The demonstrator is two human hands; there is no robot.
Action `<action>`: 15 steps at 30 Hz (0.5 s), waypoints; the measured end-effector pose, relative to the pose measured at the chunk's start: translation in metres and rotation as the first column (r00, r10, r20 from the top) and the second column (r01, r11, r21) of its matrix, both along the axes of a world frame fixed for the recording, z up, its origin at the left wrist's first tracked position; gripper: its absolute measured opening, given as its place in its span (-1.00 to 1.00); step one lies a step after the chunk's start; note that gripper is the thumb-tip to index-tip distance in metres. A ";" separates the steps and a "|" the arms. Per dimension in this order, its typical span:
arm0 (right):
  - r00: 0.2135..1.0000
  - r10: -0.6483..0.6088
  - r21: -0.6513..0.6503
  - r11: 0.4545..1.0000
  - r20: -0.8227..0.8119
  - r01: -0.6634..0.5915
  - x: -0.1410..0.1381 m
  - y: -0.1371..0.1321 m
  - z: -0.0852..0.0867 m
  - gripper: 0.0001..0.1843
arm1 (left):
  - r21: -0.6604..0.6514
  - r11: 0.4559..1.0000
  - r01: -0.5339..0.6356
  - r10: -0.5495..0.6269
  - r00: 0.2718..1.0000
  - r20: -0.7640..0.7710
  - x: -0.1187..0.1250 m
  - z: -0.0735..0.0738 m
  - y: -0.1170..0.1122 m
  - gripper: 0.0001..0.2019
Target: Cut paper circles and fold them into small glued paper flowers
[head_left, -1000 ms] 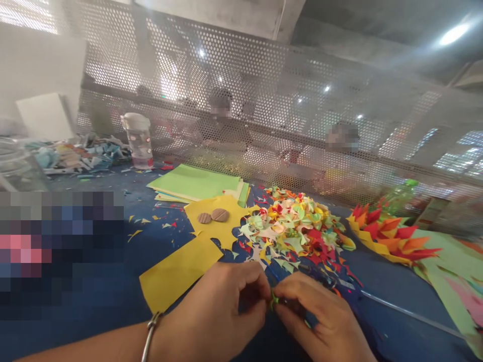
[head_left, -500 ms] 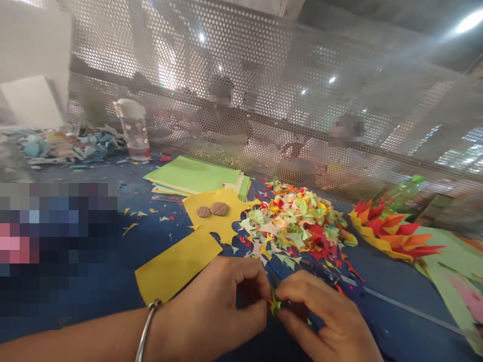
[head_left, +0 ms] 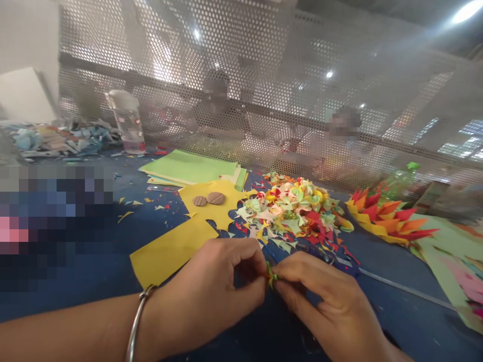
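Note:
Between my fingertips is a tiny folded piece of green and yellow paper (head_left: 270,276). My left hand (head_left: 222,294), a silver bangle on its wrist, pinches it from one side with thumb and index finger. On the other side, my right hand (head_left: 326,296) pinches it too. Much of the piece is covered by the fingers. A plain yellow paper strip (head_left: 171,250) lies just beyond my left hand. Past it, a yellow sheet with scalloped cut edges (head_left: 226,216) bears two ribbed brown discs (head_left: 216,198). Beyond my right hand rises a heap of colourful paper cut-outs (head_left: 298,208).
A stack of green paper (head_left: 192,167) lies behind the yellow sheet. At the right are a red-orange pointed paper flower (head_left: 390,216) and a green-capped bottle (head_left: 403,178). A white-lidded cup (head_left: 128,120) stands far left by a scrap pile (head_left: 64,138). A perforated screen (head_left: 256,90) borders the table.
The view has tipped slightly, so the table things sit a little higher and further left. Both hands appear a bit higher and keep their pinch on the small paper piece.

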State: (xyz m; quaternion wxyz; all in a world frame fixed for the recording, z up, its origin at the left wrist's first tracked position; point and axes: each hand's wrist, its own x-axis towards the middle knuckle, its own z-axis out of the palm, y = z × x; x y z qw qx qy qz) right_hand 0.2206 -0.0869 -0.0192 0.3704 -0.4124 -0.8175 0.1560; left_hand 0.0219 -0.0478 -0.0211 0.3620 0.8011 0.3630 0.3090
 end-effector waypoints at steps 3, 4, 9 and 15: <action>1.000 -0.005 0.010 1.000 -0.003 0.005 -0.002 -0.001 0.000 -0.84 | 0.048 0.998 -0.028 0.029 0.999 -0.016 0.000 0.002 -0.001 -0.91; 1.000 -0.008 0.011 1.000 -0.002 0.008 -0.003 -0.002 0.000 -0.84 | 0.056 0.998 -0.035 0.037 0.999 -0.024 -0.001 0.002 -0.001 -0.92; 1.000 0.002 -0.010 1.000 0.007 -0.002 -0.005 -0.001 -0.003 -0.83 | 0.102 0.994 -0.026 0.033 0.997 -0.067 -0.002 0.003 -0.001 -0.93; 0.998 0.003 -0.003 1.000 0.065 -0.003 -0.005 0.000 -0.008 -0.81 | 0.086 0.996 0.025 -0.016 0.994 -0.107 -0.004 0.000 0.003 -0.90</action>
